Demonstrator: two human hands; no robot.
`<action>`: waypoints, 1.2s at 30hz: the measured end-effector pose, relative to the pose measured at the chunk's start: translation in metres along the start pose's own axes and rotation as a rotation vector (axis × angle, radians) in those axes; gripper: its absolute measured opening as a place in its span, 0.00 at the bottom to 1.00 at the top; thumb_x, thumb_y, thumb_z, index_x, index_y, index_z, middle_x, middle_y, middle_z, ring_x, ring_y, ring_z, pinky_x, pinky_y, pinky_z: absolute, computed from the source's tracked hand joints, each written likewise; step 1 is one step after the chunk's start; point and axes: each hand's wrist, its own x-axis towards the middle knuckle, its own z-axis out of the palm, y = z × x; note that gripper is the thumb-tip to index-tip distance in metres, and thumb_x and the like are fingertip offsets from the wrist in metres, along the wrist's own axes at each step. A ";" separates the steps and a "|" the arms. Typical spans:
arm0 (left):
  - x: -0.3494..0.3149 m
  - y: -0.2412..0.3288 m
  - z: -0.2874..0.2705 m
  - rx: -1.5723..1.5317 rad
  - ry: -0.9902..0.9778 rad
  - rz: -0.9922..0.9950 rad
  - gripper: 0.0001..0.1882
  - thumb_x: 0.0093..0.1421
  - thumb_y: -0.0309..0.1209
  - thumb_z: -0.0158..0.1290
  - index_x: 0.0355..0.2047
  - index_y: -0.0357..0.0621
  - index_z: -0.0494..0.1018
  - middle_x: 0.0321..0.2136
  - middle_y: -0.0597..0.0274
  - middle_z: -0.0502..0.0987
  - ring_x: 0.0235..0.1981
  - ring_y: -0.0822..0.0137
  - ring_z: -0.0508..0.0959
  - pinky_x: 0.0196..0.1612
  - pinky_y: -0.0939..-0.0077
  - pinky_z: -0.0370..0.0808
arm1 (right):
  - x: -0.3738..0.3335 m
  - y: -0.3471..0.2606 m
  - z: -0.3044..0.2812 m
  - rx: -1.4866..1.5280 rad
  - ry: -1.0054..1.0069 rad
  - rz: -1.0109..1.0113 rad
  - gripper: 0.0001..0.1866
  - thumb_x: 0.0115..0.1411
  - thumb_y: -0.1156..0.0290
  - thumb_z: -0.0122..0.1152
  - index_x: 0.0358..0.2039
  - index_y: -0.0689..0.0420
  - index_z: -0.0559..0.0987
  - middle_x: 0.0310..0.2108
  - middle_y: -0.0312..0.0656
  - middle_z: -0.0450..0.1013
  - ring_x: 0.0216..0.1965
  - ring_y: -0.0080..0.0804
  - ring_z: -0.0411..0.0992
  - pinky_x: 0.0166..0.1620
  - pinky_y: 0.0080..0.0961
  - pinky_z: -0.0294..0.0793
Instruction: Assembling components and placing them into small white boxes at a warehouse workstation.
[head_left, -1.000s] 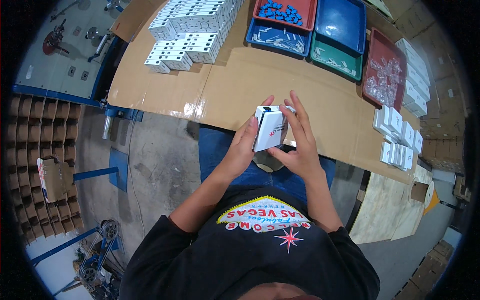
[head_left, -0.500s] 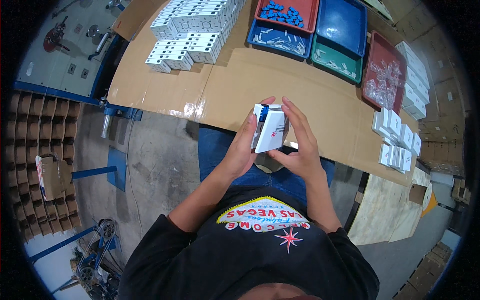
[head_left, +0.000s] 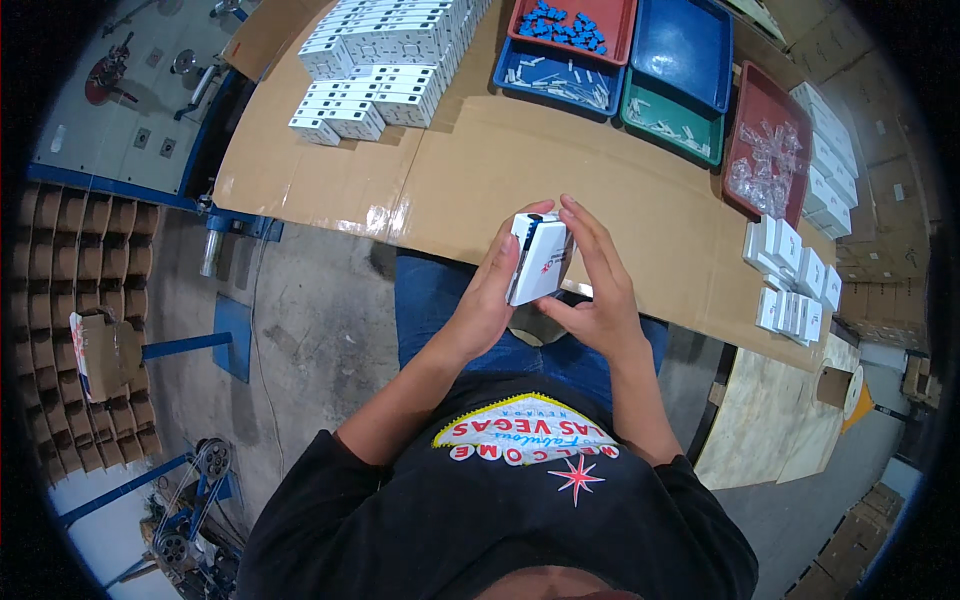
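Between both hands, at the table's near edge, is a flat white square unit (head_left: 543, 262) with small red and dark print on its face. A thin dark-blue strip shows along its upper left edge. Its exact kind I cannot make out. My left hand (head_left: 490, 285) is wrapped round its left side, thumb along the edge. My right hand (head_left: 603, 290) grips the right side, with fingers at the top and thumb at the lower corner. The unit is tilted, and fingers hide parts of its right and back.
Stacked white units (head_left: 385, 50) stand at the far left of the cardboard-covered table (head_left: 330, 190). Trays hold blue pieces (head_left: 565, 28), white strips (head_left: 560, 80) and clear plastic bags (head_left: 765, 165). Small white boxes (head_left: 790, 265) lie at the right, near the table's edge.
My hands have pressed in slightly on the white unit, and its two layers sit closer together. Less of the blue part between them shows now.
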 end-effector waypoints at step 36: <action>-0.011 -0.002 -0.024 0.161 0.006 0.042 0.30 0.75 0.33 0.48 0.70 0.37 0.51 0.59 0.57 0.69 0.60 0.69 0.69 0.64 0.70 0.66 | -0.018 0.011 0.005 0.783 0.091 0.536 0.17 0.62 0.73 0.73 0.48 0.67 0.79 0.40 0.37 0.80 0.43 0.20 0.76 0.49 0.20 0.77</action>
